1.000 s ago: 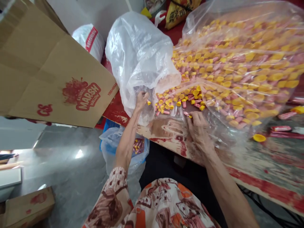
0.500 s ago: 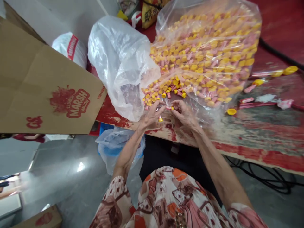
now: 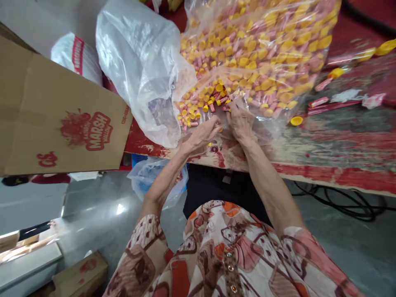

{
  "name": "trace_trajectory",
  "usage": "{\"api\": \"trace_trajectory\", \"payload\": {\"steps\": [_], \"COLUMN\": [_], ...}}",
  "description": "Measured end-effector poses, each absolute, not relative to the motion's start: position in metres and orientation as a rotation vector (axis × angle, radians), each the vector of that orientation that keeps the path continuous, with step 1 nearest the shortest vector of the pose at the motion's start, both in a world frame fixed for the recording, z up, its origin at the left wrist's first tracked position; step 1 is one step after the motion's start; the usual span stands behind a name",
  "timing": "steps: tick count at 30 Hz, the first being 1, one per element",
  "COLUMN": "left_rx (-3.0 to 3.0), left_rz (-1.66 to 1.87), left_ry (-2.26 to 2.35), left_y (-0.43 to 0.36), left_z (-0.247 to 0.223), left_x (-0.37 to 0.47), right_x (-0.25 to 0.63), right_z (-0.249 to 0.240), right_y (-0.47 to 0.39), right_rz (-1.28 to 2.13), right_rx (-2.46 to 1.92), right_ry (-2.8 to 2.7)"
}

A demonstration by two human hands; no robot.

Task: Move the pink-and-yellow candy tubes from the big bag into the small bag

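Small pink tubes with yellow caps spill from the mouth of a large clear plastic bag full of them. My right hand reaches to the edge of this pile, its fingertips closed on a small pink tube. Lower and to the left, my left hand hovers over the table edge with its fingers curled together. What it holds, if anything, is hidden. A small yellow piece shows by its fingertips, and a second yellow bit is below.
A white translucent bag lies left of the pile, beside a cardboard box. Loose tubes, a yellow cap and wrapper scraps lie right on the worn red table. Below the edge hangs a bag-lined blue bin. Black cables lie on the floor.
My hands were close together over a small capped tube; now they are apart. The right hand has moved forward to the pile. The view has shifted slightly.
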State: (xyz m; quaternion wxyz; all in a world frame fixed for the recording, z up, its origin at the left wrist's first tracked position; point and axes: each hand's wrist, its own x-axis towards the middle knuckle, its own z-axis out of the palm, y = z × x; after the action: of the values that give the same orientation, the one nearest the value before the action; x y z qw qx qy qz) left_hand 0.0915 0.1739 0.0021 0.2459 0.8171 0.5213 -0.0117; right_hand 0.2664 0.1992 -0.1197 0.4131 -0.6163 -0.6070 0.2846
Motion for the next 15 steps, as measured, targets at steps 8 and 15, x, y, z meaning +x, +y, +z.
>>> {"api": "trace_trajectory", "payload": {"steps": [8,15], "left_rx": [2.142,2.141], "left_rz": [0.125,0.401], "left_ry": [1.72,1.735], "left_y": [0.138,0.136], "left_z": [-0.009,-0.024], "left_x": [0.075,0.059], "right_x": [0.272,0.278], "right_z": [-0.118,-0.13], "right_y": [0.194,0.195], "right_rz": [0.703,0.681], "right_rx": [-1.552,-1.64], "right_ry": [-1.536,-1.456]}}
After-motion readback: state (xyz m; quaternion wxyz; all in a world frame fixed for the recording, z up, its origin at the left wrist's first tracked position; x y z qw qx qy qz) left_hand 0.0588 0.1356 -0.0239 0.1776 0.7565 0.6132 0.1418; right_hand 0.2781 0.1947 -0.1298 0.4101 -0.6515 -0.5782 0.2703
